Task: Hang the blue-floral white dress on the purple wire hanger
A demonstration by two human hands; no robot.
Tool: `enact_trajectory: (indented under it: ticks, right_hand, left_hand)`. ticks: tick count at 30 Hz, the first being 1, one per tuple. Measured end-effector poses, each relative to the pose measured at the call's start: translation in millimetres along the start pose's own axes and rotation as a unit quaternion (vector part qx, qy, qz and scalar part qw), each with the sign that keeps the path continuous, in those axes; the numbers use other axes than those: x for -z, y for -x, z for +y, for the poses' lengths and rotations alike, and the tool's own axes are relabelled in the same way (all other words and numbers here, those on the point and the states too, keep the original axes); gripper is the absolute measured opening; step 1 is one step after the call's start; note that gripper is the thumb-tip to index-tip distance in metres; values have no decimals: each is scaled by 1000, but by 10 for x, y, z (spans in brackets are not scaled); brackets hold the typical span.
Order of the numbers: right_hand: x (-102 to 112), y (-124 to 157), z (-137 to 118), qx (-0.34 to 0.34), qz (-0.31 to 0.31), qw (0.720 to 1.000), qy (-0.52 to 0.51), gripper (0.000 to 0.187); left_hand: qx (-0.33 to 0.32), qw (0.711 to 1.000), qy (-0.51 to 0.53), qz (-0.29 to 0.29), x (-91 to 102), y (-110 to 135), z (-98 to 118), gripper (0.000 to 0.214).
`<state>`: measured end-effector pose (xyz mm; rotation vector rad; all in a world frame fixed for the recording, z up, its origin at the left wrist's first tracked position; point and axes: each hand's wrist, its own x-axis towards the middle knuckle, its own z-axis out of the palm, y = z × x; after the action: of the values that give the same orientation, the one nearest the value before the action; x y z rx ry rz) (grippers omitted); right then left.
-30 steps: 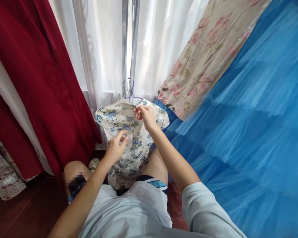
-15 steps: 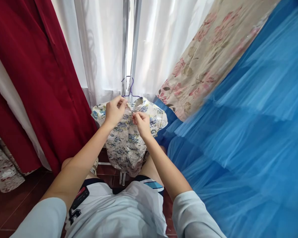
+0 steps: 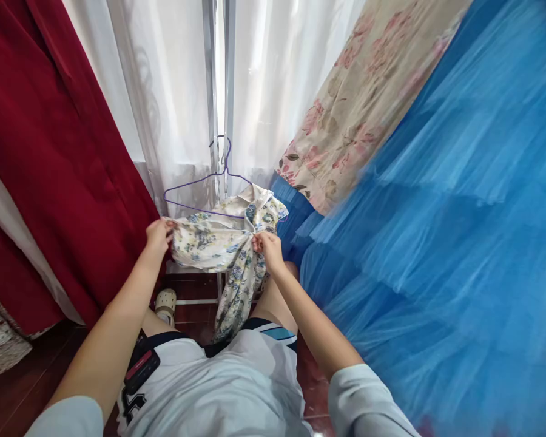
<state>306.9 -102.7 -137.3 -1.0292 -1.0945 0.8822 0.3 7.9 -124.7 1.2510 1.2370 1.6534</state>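
Note:
A white blouse with blue and yellow flowers [image 3: 209,240] hangs half off a purple hanger [image 3: 188,185]. The hanger's left arm is bare; its right arm still runs into the blouse's right shoulder. My left hand [image 3: 158,235] pinches the blouse at its left end, holding the cloth stretched out sideways below the bare hanger arm. At the blouse's front, my right hand [image 3: 267,247] is closed on the bunched cloth near the middle. The lower part of the blouse droops in folds between my knees.
The hanger hooks near a pale metal upright [image 3: 230,91] before white curtains [image 3: 282,73]. Red cloth [image 3: 73,152] hangs to the left. A beige floral cloth [image 3: 341,121] and blue tulle [image 3: 428,255] crowd the right. A beige clog [image 3: 165,301] is on the tiled floor.
My left hand has moved left and down, pulling the blouse's left side off the hanger arm. My right hand has dropped slightly, keeping its grip. The hanger's left arm has come into sight.

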Motion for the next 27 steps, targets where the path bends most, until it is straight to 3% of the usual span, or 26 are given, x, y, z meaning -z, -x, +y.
enact_trajectory:
  ticks: [3, 5, 9, 11, 14, 17, 19, 23, 25, 27]
  right_hand:
    - [229, -27, 211, -47, 67, 997, -5, 22]
    - [387, 10, 349, -66, 78, 995, 8, 22]
    - [587, 220, 561, -123, 43, 989, 66, 22]
    - [597, 332, 591, -152, -3, 983, 98, 19]
    - [492, 441, 476, -135, -102, 977, 128, 11]
    - [269, 498, 209, -55, -247, 961, 116, 44]
    - [92, 536, 31, -49, -323, 941, 87, 47]
    - [-199, 640, -162, -118, -335, 935, 6, 36]
    - [-267, 684, -213, -149, -315, 937, -34, 35]
    - [-271, 704, -289, -164, -312, 934, -59, 33]
  left_hand:
    - [61, 997, 22, -53, -206, 354, -151, 28]
    - [76, 991, 45, -104, -374, 525, -126, 31]
    - [26, 965, 120, -233, -684, 787, 170, 35]
    - [-19, 955, 135, -265, -791, 928, 360, 34]
    - [-87, 946, 99, -296, -897, 1185, 591, 29]
    - [-148, 925, 43, -347, -972, 1437, 717, 28]
    - [-181, 914, 10, -364, -998, 1535, 748, 29]
    - [-197, 917, -35, -346, -903, 1499, 688, 28]
    - [-154, 911, -27, -381, -763, 1449, 593, 34]
    - [-70, 888, -9, -455, -584, 1451, 458, 43]
